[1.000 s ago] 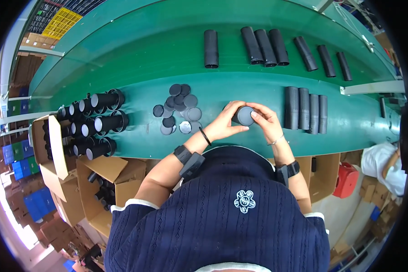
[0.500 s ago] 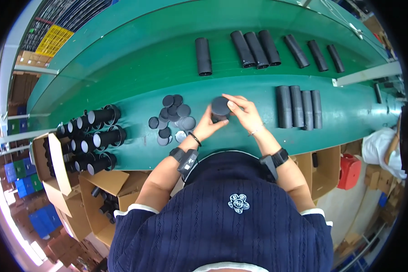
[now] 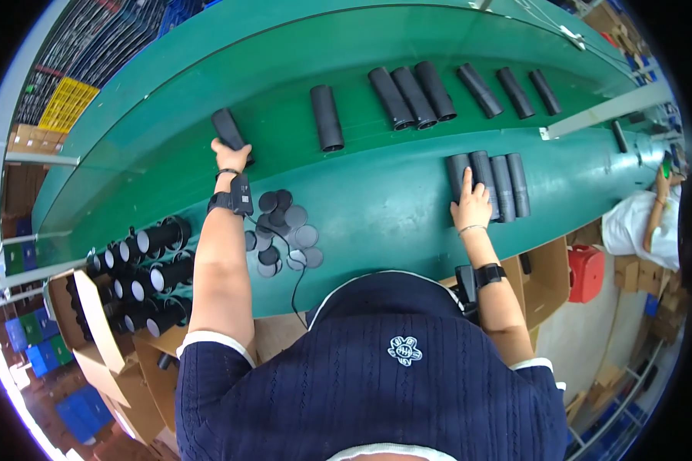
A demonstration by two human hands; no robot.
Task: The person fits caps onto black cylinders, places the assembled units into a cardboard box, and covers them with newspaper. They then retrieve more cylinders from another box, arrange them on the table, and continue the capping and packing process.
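At the far left, my left hand (image 3: 232, 155) is closed around the near end of a black tube (image 3: 226, 125), which lies slanted on the darker green strip. My right hand (image 3: 473, 206) reaches to a row of several black tubes on the near green surface. Its thumb and fingers grip the near part of the leftmost tube (image 3: 457, 167), and the index finger stretches along it. The hand hides this tube's lower end and part of the neighbouring tube (image 3: 480, 165). Between my arms lies a loose pile of dark round caps (image 3: 295, 216).
More black tubes (image 3: 327, 119) lie spaced along the far strip. At left, larger black cylinders with pale ends (image 3: 155, 240) sit beside an open cardboard box (image 3: 100, 288). A metal bar (image 3: 611, 109) crosses at right, near another person's arm (image 3: 657, 207). A cable (image 3: 298, 288) hangs from my left wrist.
My hands have parted from the capped black cylinder they held together. The left has gone far left with a tube onto the strip; the right has moved to the row of tubes.
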